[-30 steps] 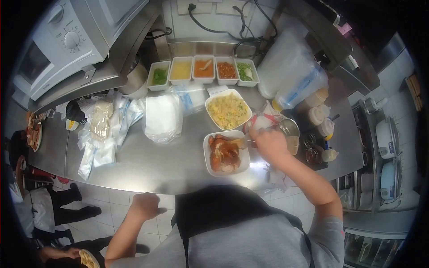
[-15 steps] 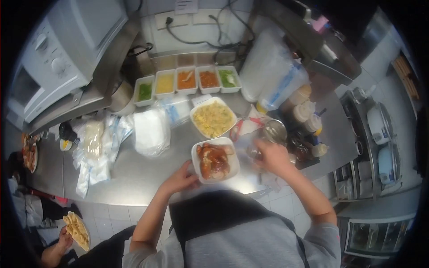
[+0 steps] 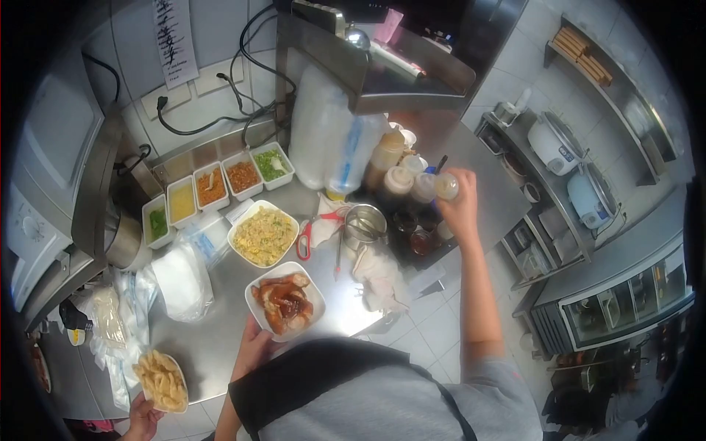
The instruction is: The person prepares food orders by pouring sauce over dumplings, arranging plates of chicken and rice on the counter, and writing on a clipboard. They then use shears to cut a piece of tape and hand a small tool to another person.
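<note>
Right grip (image 3: 460, 209) clamps a squeeze bottle (image 3: 446, 187); left grip (image 3: 254, 347), half hidden, holds the meat plate (image 3: 285, 301).

Front edge: we see bare counter (image 3: 213, 345) left of the meat plate (image 3: 286, 300).
Middle: rice bowl (image 3: 262, 234), scissors (image 3: 307, 234) and metal cup (image 3: 365, 224) crowd together.
Right: bottles (image 3: 401, 180) and cloth (image 3: 376, 275) block us.
Left: plastic bags (image 3: 180, 279) and a co-worker's plate (image 3: 163, 381).
Back: sauce tubs (image 3: 213, 187) line the wall.

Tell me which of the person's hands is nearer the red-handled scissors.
Left. The left hand grips the roast-meat plate just below the red-handled scissors; the right hand is far off, holding a squeeze bottle.
</note>
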### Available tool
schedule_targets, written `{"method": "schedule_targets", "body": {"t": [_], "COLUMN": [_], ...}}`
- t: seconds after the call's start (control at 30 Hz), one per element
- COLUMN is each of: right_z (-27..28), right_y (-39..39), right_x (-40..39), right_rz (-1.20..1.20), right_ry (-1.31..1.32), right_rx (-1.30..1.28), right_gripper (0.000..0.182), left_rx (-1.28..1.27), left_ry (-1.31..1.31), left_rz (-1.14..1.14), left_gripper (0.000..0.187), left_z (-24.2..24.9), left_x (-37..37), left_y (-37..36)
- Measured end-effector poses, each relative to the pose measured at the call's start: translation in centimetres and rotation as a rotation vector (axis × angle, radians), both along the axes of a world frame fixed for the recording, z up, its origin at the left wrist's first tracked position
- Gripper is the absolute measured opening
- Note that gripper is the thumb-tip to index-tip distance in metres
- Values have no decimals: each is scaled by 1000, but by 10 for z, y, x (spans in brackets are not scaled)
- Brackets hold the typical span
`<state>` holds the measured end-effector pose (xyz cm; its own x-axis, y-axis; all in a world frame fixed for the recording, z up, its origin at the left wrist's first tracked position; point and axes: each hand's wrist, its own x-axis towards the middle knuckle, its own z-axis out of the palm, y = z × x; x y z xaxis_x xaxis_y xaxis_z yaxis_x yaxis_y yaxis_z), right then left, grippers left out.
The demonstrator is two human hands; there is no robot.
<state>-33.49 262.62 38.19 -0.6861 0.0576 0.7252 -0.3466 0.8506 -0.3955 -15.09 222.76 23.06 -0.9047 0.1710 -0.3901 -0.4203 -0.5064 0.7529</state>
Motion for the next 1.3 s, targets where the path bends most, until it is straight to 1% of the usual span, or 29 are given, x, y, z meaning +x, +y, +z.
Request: {"method": "schedule_targets", "body": {"t": [0.07, 0.13, 0.17, 0.23, 0.27, 0.33, 0.37, 0.4, 0.43, 0.47, 0.5, 0.53, 0.57, 0.6, 0.63, 0.7, 0.73, 0.77, 0.83, 0.87, 0.9, 0.97, 1.0, 1.03, 1.07, 1.13, 1.17, 1.23, 1.3], "right_z": [-14, -27, -33, -42, -41, -38, -36, -33, -33, -42, -32, -18, -6, -5, -8, -14, -20, -24, -24, -26, -28, -29, -31, -34, -44, -61, -66, -73, -113], "right_y": [8, 14, 19, 29, 31, 30, 28, 27, 27, 32, 22, 16, 8, -1, -11, -27, -36, -40, -27, -18, -8, 14, 28, 44, 68, 122, 147, 189, 244], "right_x": [-1, 0, -3, -8, -8, -13, -12, -11, -13, -10, -3, 8, 21, 35, 50, 71, 79, 85, 94, 99, 105, 119, 125, 130, 133, 135, 135, 127, 103], "right_rz": [-5, -21, -19, -127, -128, -119, -107, -145, -180, -169, -152, -194, -240, -28, 182, 699, 819, 941, 986, 891, 893, 460, 336, 221, 289, 378, 395, 123, -25], "right_ry": [-40, -154, -151, -340, -337, -539, -541, -563, -585, -306, -302, -89, 124, -125, -371, -877, -988, -1088, -1090, -1079, -1059, -990, -881, -775, -666, -477, -406, -275, -130], "right_rx": [-40, -185, -189, -176, -182, -75, -82, -85, -87, 72, 69, 141, 213, -53, -318, -845, -1142, -1438, -1335, -1373, -1372, -1493, -1537, -1573, -1613, -1634, -1616, -1522, -1437], "right_gripper": [48, 51, 51, 57, 57, 61, 61, 61, 61, 59, 59, 56, 54, 52, 52, 58, 60, 62, 62, 59, 59, 55, 54, 52, 52, 53, 54, 55, 54], "left_rx": [-2, -6, -8, -40, -67, -74, -75, -156, -168, -205, -240, -246, -227, -204, -204, -64, -71, -73, -117, -123, -80, 5, 70, 30, -9, -401, -407, -637, -452], "left_ry": [-5, 6, 11, 14, 16, 51, 83, 79, 76, 107, 139, 138, 174, 209, 208, 265, 285, 294, 297, 308, 237, 95, 144, 89, 32, -46, -51, -260, -172], "left_rz": [13, 2, -13, -35, -59, -100, -136, -162, -146, -206, -268, -256, -352, -452, -455, -519, -584, -587, -748, -757, -784, -835, -818, -762, -696, -559, -517, -185, -20], "left_gripper": [72, 73, 74, 73, 73, 72, 71, 70, 70, 72, 74, 74, 75, 76, 76, 77, 77, 77, 79, 79, 74, 65, 62, 59, 56, 45, 45, 40, 44], "left_z": [7, 18, 22, 28, 30, 37, 43, 63, 68, 71, 75, 81, 87, 91, 98, 111, 115, 118, 124, 126, 127, 127, 113, 101, 88, 36, 23, 0, -25], "left_x": [5, 8, 10, 9, 7, 1, -2, -8, -13, -19, -26, -34, -43, -51, -57, -68, -74, -78, -87, -91, -92, -93, -98, -105, -112, -118, -119, -111, -111], "left_y": [-1, -2, -2, -2, -2, 2, 5, 13, 17, 20, 24, 28, 32, 39, 50, 71, 79, 88, 103, 108, 112, 121, 113, 102, 88, 48, 39, 18, 4]}}
